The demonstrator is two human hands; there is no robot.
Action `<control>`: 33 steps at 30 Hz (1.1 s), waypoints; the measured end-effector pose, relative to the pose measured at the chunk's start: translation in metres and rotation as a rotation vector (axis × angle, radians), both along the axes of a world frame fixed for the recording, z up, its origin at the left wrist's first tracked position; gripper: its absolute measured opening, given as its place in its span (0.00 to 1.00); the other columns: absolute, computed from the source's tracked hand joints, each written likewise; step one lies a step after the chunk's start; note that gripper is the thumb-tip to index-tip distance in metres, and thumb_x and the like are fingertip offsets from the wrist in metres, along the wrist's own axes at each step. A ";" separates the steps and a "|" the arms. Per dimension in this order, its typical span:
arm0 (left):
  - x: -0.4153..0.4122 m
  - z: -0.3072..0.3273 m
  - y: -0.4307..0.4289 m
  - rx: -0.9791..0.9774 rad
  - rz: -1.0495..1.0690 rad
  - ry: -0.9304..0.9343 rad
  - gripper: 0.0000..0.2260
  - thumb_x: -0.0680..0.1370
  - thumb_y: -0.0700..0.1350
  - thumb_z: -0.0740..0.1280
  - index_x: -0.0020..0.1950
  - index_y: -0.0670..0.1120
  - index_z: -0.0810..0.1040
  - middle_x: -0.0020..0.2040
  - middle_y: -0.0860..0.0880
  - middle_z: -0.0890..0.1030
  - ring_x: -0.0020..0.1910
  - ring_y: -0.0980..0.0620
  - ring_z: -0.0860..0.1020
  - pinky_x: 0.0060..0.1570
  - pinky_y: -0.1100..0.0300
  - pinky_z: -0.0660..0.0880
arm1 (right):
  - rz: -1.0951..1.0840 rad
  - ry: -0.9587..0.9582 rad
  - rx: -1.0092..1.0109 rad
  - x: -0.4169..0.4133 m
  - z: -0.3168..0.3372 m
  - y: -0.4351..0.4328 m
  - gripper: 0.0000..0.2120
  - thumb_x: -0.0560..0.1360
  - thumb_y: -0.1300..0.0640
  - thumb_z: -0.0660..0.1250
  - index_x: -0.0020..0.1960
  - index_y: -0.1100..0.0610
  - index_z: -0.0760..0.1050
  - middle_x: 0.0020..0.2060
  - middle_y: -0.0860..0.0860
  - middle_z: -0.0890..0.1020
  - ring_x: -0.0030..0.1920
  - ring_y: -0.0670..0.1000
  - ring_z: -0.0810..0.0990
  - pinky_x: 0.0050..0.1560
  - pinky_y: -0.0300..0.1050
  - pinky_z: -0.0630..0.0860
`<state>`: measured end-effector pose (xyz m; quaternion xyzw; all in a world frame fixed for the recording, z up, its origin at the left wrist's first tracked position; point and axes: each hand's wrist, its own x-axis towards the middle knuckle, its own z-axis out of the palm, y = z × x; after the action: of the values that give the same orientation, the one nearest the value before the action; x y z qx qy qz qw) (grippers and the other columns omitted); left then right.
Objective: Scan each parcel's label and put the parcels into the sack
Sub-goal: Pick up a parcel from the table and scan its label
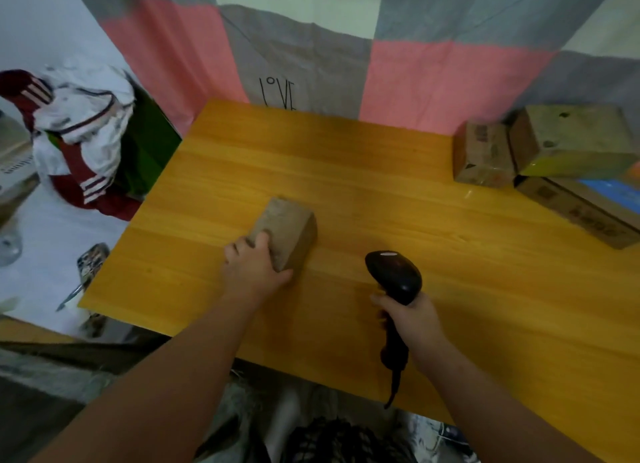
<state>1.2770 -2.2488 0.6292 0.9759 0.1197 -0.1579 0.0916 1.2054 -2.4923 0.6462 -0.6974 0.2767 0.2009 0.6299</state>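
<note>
A small brown cardboard parcel (289,230) lies on the orange wooden table (363,171), left of centre. My left hand (254,266) grips its near end, fingers over the top and thumb on the near side. My right hand (412,318) holds a black handheld barcode scanner (394,277) by its handle, head up and pointing toward the table's middle, to the right of the parcel. Three more cardboard parcels sit at the table's far right: a small one (483,154), a larger one (571,143) and a long flat one (581,208). No label shows on the held parcel.
A patchwork cloth of grey, pink and white (346,46) hangs behind the table. A pile of white and red clothing (79,126) lies to the left, off the table. The scanner's cable (393,386) hangs over the near edge. Below it are a pale woven sack (239,403) and dark netting (336,438).
</note>
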 end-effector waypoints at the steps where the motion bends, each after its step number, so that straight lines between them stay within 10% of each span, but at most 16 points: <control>1: 0.003 0.003 0.003 -0.165 0.092 0.001 0.25 0.69 0.61 0.72 0.54 0.50 0.63 0.55 0.46 0.69 0.59 0.42 0.67 0.53 0.51 0.68 | -0.004 -0.001 0.013 0.000 0.000 -0.001 0.07 0.73 0.59 0.72 0.50 0.56 0.77 0.36 0.54 0.78 0.36 0.53 0.79 0.38 0.46 0.78; 5: -0.003 0.008 -0.005 -1.017 0.442 0.295 0.19 0.75 0.57 0.68 0.60 0.52 0.66 0.58 0.47 0.74 0.52 0.49 0.75 0.44 0.55 0.70 | 0.050 -0.005 0.019 0.005 0.001 -0.001 0.07 0.73 0.61 0.72 0.47 0.51 0.77 0.40 0.50 0.79 0.42 0.53 0.81 0.51 0.57 0.79; 8: -0.022 -0.006 -0.022 -0.906 0.417 0.332 0.28 0.78 0.57 0.64 0.74 0.52 0.59 0.69 0.45 0.68 0.59 0.47 0.72 0.52 0.53 0.71 | 0.113 0.008 0.016 0.008 0.001 0.006 0.06 0.72 0.63 0.71 0.42 0.54 0.76 0.37 0.53 0.79 0.43 0.57 0.81 0.53 0.59 0.77; 13: -0.027 0.003 -0.044 -0.341 0.125 -0.258 0.21 0.80 0.52 0.62 0.72 0.48 0.65 0.72 0.43 0.62 0.65 0.42 0.68 0.61 0.47 0.72 | 0.014 0.022 -0.006 0.012 -0.003 0.013 0.11 0.73 0.63 0.71 0.55 0.65 0.77 0.46 0.59 0.79 0.48 0.61 0.79 0.55 0.64 0.75; 17: -0.018 0.009 -0.056 -0.124 -0.057 -0.023 0.37 0.72 0.69 0.61 0.74 0.52 0.56 0.74 0.43 0.58 0.70 0.39 0.61 0.64 0.42 0.65 | -0.070 0.046 -0.011 0.015 -0.003 0.009 0.04 0.73 0.62 0.71 0.46 0.61 0.77 0.37 0.56 0.77 0.39 0.55 0.77 0.49 0.58 0.78; 24: 0.005 0.011 -0.042 -0.830 0.372 0.103 0.29 0.72 0.54 0.73 0.69 0.53 0.65 0.66 0.42 0.66 0.57 0.43 0.73 0.58 0.48 0.76 | 0.052 -0.043 -0.009 0.003 0.012 -0.001 0.08 0.73 0.63 0.71 0.37 0.57 0.74 0.28 0.51 0.75 0.30 0.49 0.75 0.34 0.43 0.73; 33: 0.033 0.054 -0.033 -0.826 -0.114 0.630 0.17 0.72 0.48 0.73 0.60 0.59 0.77 0.55 0.53 0.76 0.50 0.53 0.78 0.37 0.65 0.76 | 0.158 -0.163 -0.105 0.008 0.030 -0.005 0.06 0.72 0.58 0.73 0.43 0.51 0.76 0.29 0.46 0.78 0.34 0.46 0.79 0.33 0.37 0.73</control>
<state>1.3097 -2.2820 0.6830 0.7686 0.0160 -0.4826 0.4196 1.2138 -2.4977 0.6760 -0.7631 0.1790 0.1778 0.5950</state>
